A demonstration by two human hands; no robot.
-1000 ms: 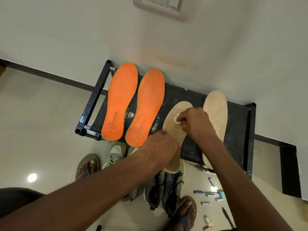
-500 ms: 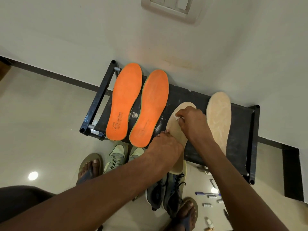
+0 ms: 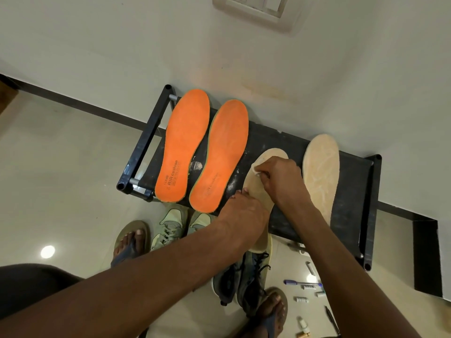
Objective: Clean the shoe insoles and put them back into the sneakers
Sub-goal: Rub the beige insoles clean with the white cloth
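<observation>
On the floor nearest the camera, dark sneakers stand between two sandalled feet, with pale green sneakers to their left, toes toward the rack; whether anything lies inside them cannot be told. Pens and small tubes lie scattered to the right. Above them the left hand rests on the heel half of a beige insole, fingers bent over it. Further up the same insole, the right hand pinches a small white wipe against its toe half. The insole lies lengthwise front to back on the black rack, heel overhanging the near edge. A second beige insole lies parallel to the right, well apart from the hands. Two orange insoles lie side by side at the rack's left, toes toward the wall
</observation>
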